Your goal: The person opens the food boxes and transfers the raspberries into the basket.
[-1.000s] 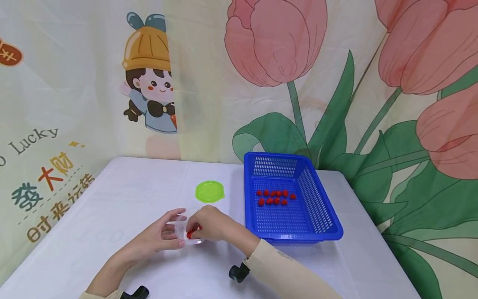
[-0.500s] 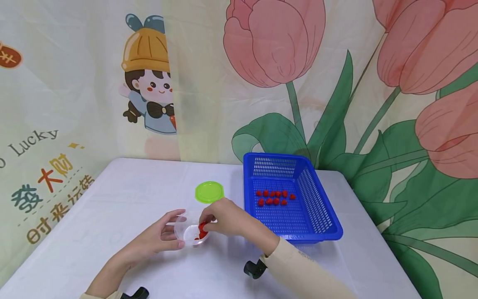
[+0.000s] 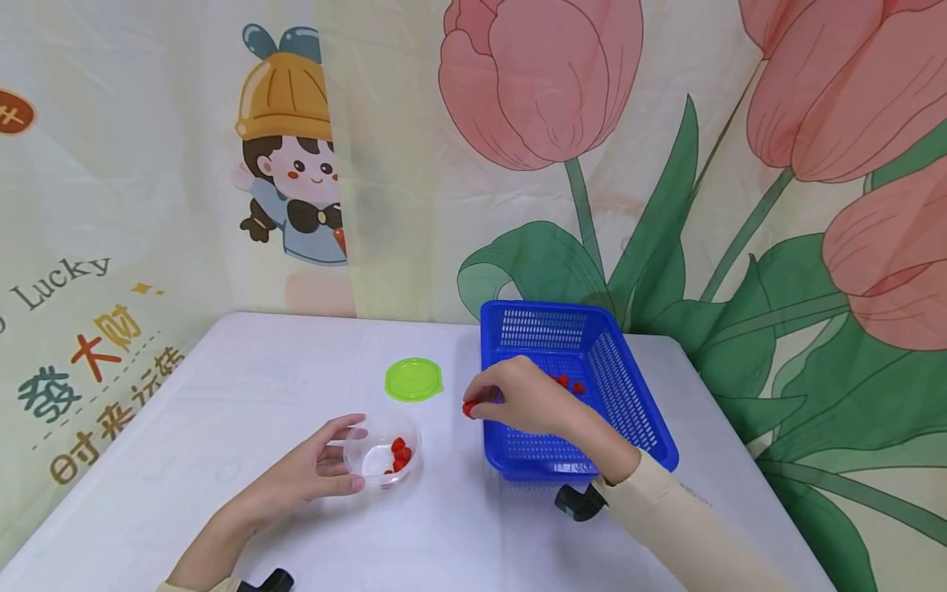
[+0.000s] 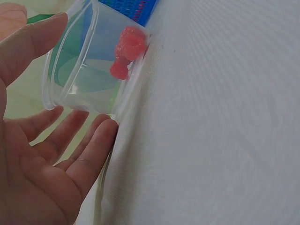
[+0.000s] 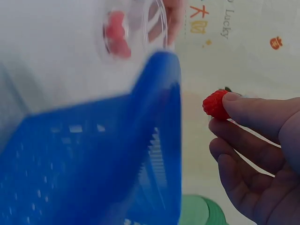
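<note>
My left hand (image 3: pixel 314 467) holds a clear plastic cup (image 3: pixel 362 450) on the white table, with thumb and fingers spread around its left side. Several red raspberries (image 3: pixel 400 454) lie inside the cup, gathered at its right. Over the left rim of the blue basket (image 3: pixel 654 427), my right hand (image 3: pixel 528 400) pinches one bumpy red raspberry (image 5: pixel 215 104) between thumb and forefinger. The other right fingers curl loosely below. Two more raspberries (image 3: pixel 570 384) show on the basket floor behind the hand; the others there are hidden by it.
A bright green round lid (image 3: pixel 413 380) with a small tab lies flat behind the cup, left of the basket. The white tablecloth (image 3: pixel 281 362) ends at a printed curtain (image 3: pixel 399 205) with tulips and a cartoon figure.
My right hand has moved from inside the cup rightward to the basket's rim, with a raspberry now visible in its fingertips. The raspberries in the cup are uncovered. My left hand stays put.
</note>
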The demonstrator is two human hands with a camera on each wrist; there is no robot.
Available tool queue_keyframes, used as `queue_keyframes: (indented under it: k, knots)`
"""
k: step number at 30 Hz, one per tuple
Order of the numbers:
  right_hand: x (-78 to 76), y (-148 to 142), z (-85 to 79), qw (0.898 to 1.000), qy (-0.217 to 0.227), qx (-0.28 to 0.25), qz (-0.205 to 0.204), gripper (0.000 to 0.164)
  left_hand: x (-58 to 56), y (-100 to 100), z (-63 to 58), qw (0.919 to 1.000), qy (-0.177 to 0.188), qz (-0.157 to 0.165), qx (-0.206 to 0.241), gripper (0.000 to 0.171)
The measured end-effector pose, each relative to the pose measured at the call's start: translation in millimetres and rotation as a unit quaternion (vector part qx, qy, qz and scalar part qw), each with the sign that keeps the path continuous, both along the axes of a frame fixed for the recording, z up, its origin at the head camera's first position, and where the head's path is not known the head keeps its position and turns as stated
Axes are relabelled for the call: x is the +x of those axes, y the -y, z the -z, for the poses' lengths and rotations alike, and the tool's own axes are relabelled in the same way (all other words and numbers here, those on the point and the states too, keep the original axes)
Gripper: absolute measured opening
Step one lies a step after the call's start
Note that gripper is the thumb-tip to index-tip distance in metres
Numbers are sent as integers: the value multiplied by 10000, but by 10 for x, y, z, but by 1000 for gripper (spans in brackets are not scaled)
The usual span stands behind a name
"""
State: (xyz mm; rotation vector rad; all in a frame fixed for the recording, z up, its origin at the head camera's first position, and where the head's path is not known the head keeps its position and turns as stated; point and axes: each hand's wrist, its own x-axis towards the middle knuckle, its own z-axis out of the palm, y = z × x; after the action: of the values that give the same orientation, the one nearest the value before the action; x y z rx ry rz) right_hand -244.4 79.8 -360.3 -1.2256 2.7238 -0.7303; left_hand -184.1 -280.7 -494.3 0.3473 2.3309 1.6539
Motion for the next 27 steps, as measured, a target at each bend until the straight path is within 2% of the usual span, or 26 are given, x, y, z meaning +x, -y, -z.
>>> queue_keyframes:
  k: [6, 11, 16, 20, 27]
  knots:
    - [-181, -341, -167, 9994, -272, 19, 224, 11, 0, -14, -22, 10000, 65, -6, -34, 93]
    - [-421, -594, -200, 9980, -291, 197, 533, 11, 7, -19, -14, 9999, 106, -33, -75, 92]
    - [-652, -816, -127, 9952, -329, 419, 818, 10, 3, -18, -4, 9999, 132, -42, -80, 91]
    - [-781, -964, -29, 9928, -317, 614, 978, 9, 4, -14, 5, 9999, 142, -27, -59, 91]
    - [-929, -1148, 125, 9871, 57, 836, 1366, 12, 15, -8, -9, 9999, 107, -2, -14, 92]
